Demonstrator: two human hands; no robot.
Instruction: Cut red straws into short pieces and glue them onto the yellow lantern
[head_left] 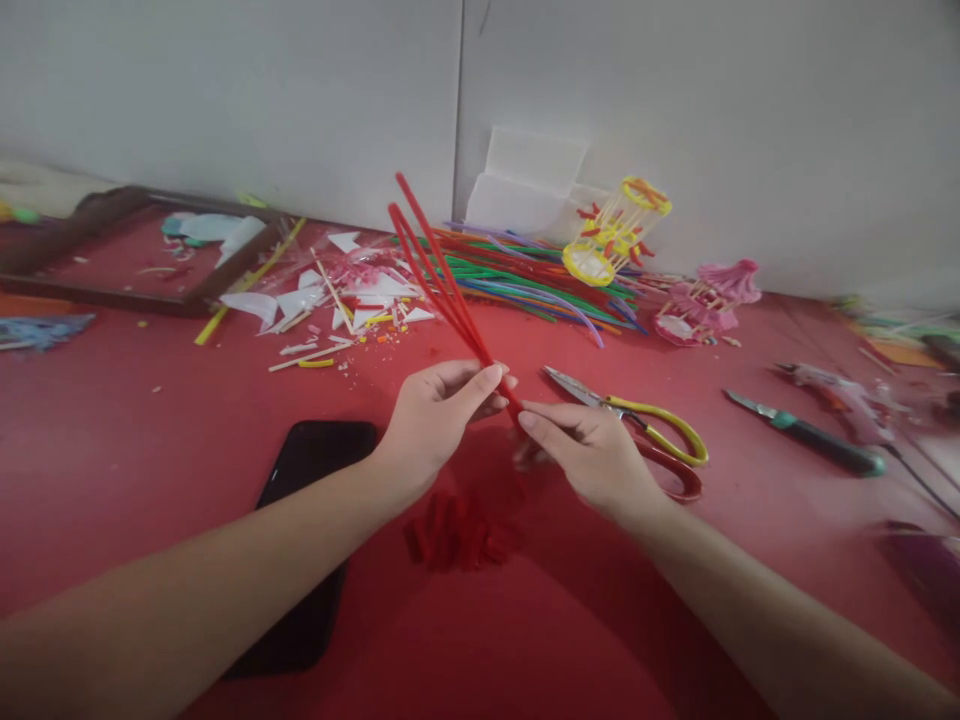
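Several long red pipe cleaners [444, 290] rise up and to the left from between my hands. My left hand [442, 410] pinches them near their lower part. My right hand [585, 445] is closed on their lower end, thumb against the stems, just right of my left hand. Below both hands a small pile of short red pieces [461, 532] lies on the red table [600, 640]. Scissors [637, 415] with one yellow and one red handle lie just beyond my right hand, partly hidden by it.
A black phone [319, 460] lies under my left forearm. Scraps [367, 290], coloured pipe cleaners [517, 275], a yellow model [615, 235] and a pink model [709, 300] stand toward the wall. A cutter [817, 440] and glue gun [847, 395] are right; a brown frame [97, 290] is left.
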